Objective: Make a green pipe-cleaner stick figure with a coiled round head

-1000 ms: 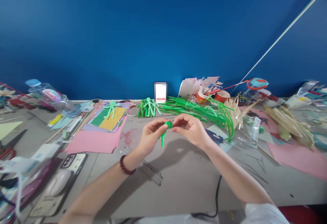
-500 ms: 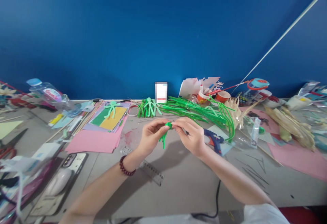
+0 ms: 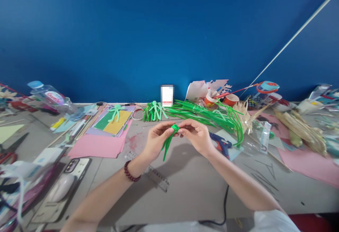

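Over the middle of the grey table, both my hands pinch a green pipe cleaner (image 3: 169, 138). Its top is coiled into a small loop and its stems hang down toward the table. My left hand (image 3: 156, 141), with a dark red bead bracelet on the wrist, grips the coil from the left. My right hand (image 3: 196, 136) holds it from the right with thumb and fingers pressed together. Behind my hands lie a bundle of long green pipe cleaners (image 3: 209, 113) and small green pipe-cleaner figures (image 3: 155, 111).
A clear ruler (image 3: 153, 173) lies under my left wrist, a blue glue gun (image 3: 221, 142) beside my right hand. Pink paper (image 3: 97, 146), coloured sheets, a phone (image 3: 75, 166), scissors (image 3: 10, 149) and a bottle (image 3: 50, 97) crowd the left. Dried husks, cups and pink paper fill the right.
The pipe cleaner's stems now hang longer and straighter below the coil. My right hand has lifted slightly and turned back toward the coil; my left hand has hardly moved.
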